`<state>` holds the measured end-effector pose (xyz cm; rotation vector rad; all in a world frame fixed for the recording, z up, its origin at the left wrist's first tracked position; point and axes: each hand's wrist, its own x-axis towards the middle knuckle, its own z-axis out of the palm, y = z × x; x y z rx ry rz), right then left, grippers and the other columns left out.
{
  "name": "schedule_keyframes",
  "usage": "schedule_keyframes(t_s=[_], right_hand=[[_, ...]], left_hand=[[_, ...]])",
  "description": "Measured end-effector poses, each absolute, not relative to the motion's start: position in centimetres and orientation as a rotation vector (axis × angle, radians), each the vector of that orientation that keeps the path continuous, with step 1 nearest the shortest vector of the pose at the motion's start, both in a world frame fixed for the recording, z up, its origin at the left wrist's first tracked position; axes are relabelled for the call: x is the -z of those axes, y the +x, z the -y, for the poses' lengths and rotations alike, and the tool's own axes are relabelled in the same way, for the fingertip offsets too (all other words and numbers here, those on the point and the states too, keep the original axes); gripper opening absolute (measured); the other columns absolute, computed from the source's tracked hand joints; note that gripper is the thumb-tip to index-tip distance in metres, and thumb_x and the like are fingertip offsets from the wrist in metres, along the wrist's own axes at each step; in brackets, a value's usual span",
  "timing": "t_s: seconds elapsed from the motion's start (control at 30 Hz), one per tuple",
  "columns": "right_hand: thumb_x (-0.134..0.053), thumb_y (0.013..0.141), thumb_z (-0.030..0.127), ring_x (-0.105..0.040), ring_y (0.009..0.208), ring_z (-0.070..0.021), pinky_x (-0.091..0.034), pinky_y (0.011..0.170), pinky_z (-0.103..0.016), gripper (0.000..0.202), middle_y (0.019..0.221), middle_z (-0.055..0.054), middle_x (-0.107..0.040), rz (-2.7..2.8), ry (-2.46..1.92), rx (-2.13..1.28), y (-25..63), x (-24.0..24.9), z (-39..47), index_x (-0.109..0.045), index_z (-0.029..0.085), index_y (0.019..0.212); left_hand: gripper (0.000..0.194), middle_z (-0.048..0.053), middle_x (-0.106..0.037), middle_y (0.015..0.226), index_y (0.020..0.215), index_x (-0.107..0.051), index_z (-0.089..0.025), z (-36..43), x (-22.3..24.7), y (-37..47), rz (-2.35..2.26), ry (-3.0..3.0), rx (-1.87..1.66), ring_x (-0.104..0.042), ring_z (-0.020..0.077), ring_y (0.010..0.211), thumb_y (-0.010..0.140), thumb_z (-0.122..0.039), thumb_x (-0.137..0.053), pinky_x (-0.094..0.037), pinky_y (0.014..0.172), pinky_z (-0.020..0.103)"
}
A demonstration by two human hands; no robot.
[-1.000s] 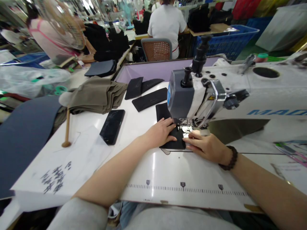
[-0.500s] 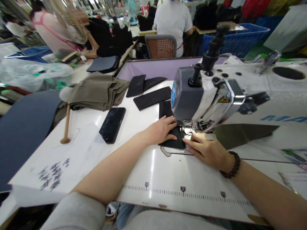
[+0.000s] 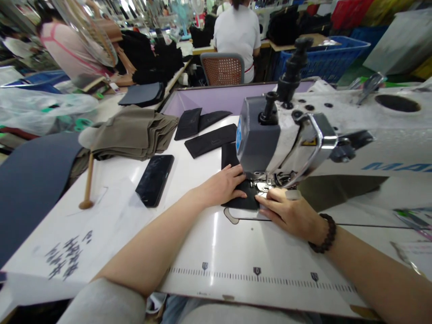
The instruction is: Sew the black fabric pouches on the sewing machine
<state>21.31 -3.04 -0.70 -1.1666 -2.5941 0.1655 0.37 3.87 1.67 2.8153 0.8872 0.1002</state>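
A black fabric piece (image 3: pixel 248 198) lies flat under the presser foot (image 3: pixel 262 186) of a sewing machine (image 3: pixel 259 130). My left hand (image 3: pixel 224 185) rests palm down on it, fingers spread, left of the needle area. From the right, my right hand (image 3: pixel 290 211) has its index finger and thumb closed at the fabric's right edge, close to the foot. Its other fingers are curled, and a pale band wraps one of them. The exact contact under the fingertips is hidden.
Black fabric pieces (image 3: pixel 211 140) and a brown-grey fabric stack (image 3: pixel 128 132) lie behind my left arm. A phone (image 3: pixel 155 180), a wooden-handled tool (image 3: pixel 88 184) and marked paper (image 3: pixel 101 225) are at left. A seated person (image 3: pixel 238 33) and a blue basket (image 3: pixel 324 60) are beyond.
The view has shifted slightly, so the surroundings sit a little further left. Both hands keep nearly the same place on the black fabric piece, which shows little visible movement.
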Motion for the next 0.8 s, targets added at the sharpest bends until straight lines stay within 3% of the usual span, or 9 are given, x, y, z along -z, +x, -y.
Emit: schedule_keyframes(t_s=[0.17, 0.4, 0.53, 0.8], right_hand=[[-0.038, 0.088, 0.030, -0.054, 0.071, -0.0133, -0.043, 0.063, -0.025, 0.030, 0.084, -0.007, -0.061, 2.599, -1.126, -0.167, 21.4, 0.6, 3.1, -0.061, 0.016, 0.101], [-0.036, 0.089, 0.026, -0.050, 0.059, -0.0100, -0.039, 0.055, -0.023, 0.031, 0.066, -0.003, -0.056, 2.616, -0.832, -0.198, 22.0, 0.6, 3.4, -0.063, 0.013, 0.091], [-0.038, 0.088, 0.028, -0.050, 0.063, -0.0120, -0.039, 0.057, -0.025, 0.031, 0.070, -0.004, -0.056, 2.637, -0.830, -0.147, 22.0, 0.8, 3.5, -0.060, 0.011, 0.101], [-0.035, 0.089, 0.032, -0.052, 0.062, -0.0110, -0.039, 0.056, -0.023, 0.034, 0.071, -0.004, -0.058, 2.641, -0.947, -0.144, 21.5, 0.5, 3.5, -0.061, 0.013, 0.099]], left_hand=[[0.032, 0.012, -0.053, 0.114, 0.105, -0.056, -0.011, -3.3, -1.6, 0.3, -0.841, 2.823, -0.145, -0.048, 0.0220, 0.107, 0.083, -0.034, -0.051, -0.036, 0.092, 0.034], [0.022, 0.006, -0.060, 0.098, 0.090, -0.063, -0.012, -0.7, -1.5, 0.0, -0.550, 2.827, -0.239, -0.052, 0.0181, 0.091, 0.083, -0.029, -0.052, -0.043, 0.083, 0.029], [0.021, 0.006, -0.060, 0.098, 0.093, -0.062, -0.011, -0.6, -1.7, 0.1, -0.531, 2.821, -0.228, -0.052, 0.0174, 0.091, 0.084, -0.025, -0.051, -0.044, 0.082, 0.028], [0.020, 0.006, -0.060, 0.100, 0.090, -0.063, -0.012, -0.9, -1.6, 0.2, -0.537, 2.847, -0.233, -0.053, 0.0173, 0.093, 0.086, -0.022, -0.046, -0.044, 0.084, 0.028]])
